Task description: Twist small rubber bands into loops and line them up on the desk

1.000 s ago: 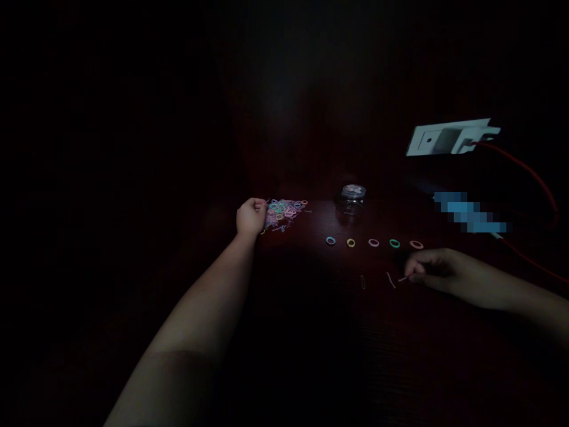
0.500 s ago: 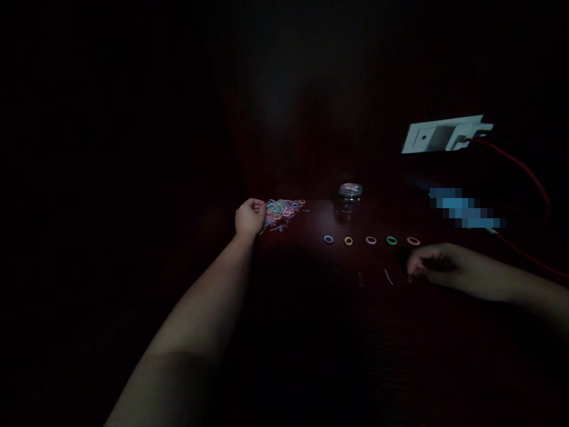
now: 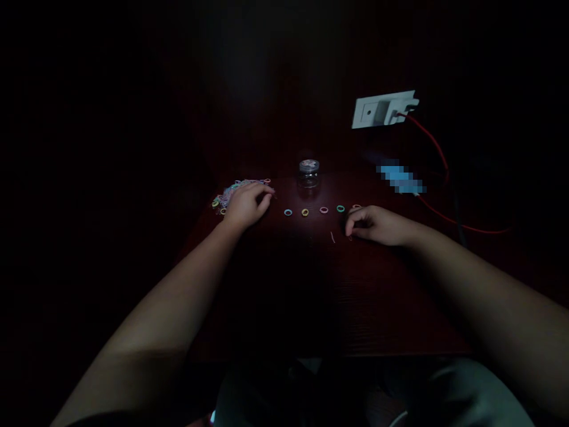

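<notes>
My left hand (image 3: 249,204) reaches over the right side of a pile of small colourful hair ties (image 3: 226,194), hiding part of it. Its thumb and fingers are nearly pinched together, with a faint thin bit at the tips that I cannot make out. At the right, my right hand (image 3: 377,225) is closed in a pinch over a small thin elastic band (image 3: 350,238) on the table. Behind it runs a row of ring-shaped hair ties: blue (image 3: 288,212), yellow (image 3: 304,212), pink (image 3: 324,210), green (image 3: 340,209) and a partly covered orange-pink one (image 3: 356,206). A thin pale band (image 3: 332,237) lies left of my right hand.
A clear lidded jar (image 3: 309,174) stands behind the row on the dark reddish table (image 3: 391,308). At the back right are a white wall socket (image 3: 377,111) with a plug, a red cable (image 3: 433,142) and a blurred-out blue object (image 3: 400,178). The scene is dim.
The view has shifted, showing the table's near edge and my legs. My left hand has moved from the pile's left side to its right side. My right hand stays pinched at the same small band.
</notes>
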{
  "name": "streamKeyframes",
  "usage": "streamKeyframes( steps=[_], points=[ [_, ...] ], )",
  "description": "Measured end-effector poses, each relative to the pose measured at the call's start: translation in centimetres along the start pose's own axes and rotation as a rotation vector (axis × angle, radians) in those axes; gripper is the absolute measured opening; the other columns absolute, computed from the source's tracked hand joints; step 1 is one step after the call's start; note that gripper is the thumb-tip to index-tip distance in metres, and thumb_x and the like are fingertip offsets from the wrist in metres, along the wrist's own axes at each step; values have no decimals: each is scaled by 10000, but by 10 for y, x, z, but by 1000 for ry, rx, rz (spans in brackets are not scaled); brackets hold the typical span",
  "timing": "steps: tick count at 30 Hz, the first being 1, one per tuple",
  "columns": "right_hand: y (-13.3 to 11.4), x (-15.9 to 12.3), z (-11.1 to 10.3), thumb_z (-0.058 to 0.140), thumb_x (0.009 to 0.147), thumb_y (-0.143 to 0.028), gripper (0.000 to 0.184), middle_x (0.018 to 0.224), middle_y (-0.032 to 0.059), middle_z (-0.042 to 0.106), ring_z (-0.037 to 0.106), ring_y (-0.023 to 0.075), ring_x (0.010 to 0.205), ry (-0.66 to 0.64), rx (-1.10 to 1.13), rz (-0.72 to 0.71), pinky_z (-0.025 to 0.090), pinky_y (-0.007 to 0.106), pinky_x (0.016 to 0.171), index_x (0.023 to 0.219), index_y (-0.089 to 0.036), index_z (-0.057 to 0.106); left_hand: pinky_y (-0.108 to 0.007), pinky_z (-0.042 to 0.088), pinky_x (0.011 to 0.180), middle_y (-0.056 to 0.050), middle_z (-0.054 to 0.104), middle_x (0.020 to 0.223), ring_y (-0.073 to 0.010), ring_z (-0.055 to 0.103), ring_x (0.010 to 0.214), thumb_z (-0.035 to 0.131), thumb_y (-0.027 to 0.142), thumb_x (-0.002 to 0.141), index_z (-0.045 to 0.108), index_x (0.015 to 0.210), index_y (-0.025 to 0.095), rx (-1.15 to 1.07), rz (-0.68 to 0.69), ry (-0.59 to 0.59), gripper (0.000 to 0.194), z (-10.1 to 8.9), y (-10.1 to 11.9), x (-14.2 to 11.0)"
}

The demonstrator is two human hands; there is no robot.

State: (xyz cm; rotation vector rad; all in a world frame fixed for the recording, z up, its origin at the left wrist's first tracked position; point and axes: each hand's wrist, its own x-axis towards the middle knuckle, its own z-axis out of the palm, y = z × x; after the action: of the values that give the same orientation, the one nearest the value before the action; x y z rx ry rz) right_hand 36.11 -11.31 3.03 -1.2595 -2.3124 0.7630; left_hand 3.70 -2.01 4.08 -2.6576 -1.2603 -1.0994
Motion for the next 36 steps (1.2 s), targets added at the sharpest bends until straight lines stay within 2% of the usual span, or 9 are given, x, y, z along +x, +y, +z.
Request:
streamKeyframes(
  steps=[3,5,10,13,18,21,25,30,36],
  points=[
    [1,0,3,587,730,-271,161,752,18,618,533,138,695,37,81,52,413,277,675,822,-164,664,-325,418,959,-24,685,965,-181,604,969,539,238,846,676,924,228,-91,167,-205,158,7,48,-6],
    [3,1,5,598,715,-265,205,772,20,624,540,129,684,60,155,39,420,265,651,878,-154,654,-309,436,923,-16,687,947,-175,604,963,551,244,842,678,909,236,-150,220,-304,143,12,76,-10],
    [9,3,6,596,702,-223,203,788,28,647,517,91,575,81,322,101,408,233,536,887,-142,612,-295,478,755,-10,703,821,-175,637,757,570,194,794,688,828,231,-94,96,-526,128,19,122,-9],
    [12,4,6,594,696,-209,213,812,32,658,474,67,495,83,401,167,371,217,463,899,-146,586,-283,478,730,3,703,746,-160,632,666,572,159,772,691,772,232,-96,33,-574,139,22,136,-4],
    [15,5,6,628,678,-186,216,801,25,655,489,63,498,75,443,189,377,207,458,890,-159,594,-266,482,686,-11,719,808,-159,648,710,566,179,785,696,829,217,-257,-2,-571,143,34,138,0],
    [14,4,5,619,711,-194,196,739,3,622,479,65,496,72,418,186,365,206,459,904,-166,603,-263,487,728,-18,724,899,-155,660,807,525,192,830,668,898,207,-366,-42,-437,159,35,127,-3],
    [7,4,5,546,802,-226,213,696,-6,586,453,82,517,62,224,102,368,233,513,963,-167,674,-284,468,779,-5,716,898,-160,645,835,529,183,837,660,863,224,-240,-12,-277,139,24,113,-9],
    [4,7,5,507,822,-181,270,869,24,658,562,151,794,50,-58,-94,413,297,800,925,-229,752,-335,441,870,-6,691,907,-189,605,897,581,188,803,672,857,236,-96,145,-309,116,22,113,-11],
    [1,5,3,467,810,-151,237,772,19,661,569,142,741,24,-69,-6,421,276,752,772,-176,700,-353,427,925,-31,668,1004,-200,586,995,586,184,805,680,883,235,-83,198,-357,132,33,116,-12]
  ],
)
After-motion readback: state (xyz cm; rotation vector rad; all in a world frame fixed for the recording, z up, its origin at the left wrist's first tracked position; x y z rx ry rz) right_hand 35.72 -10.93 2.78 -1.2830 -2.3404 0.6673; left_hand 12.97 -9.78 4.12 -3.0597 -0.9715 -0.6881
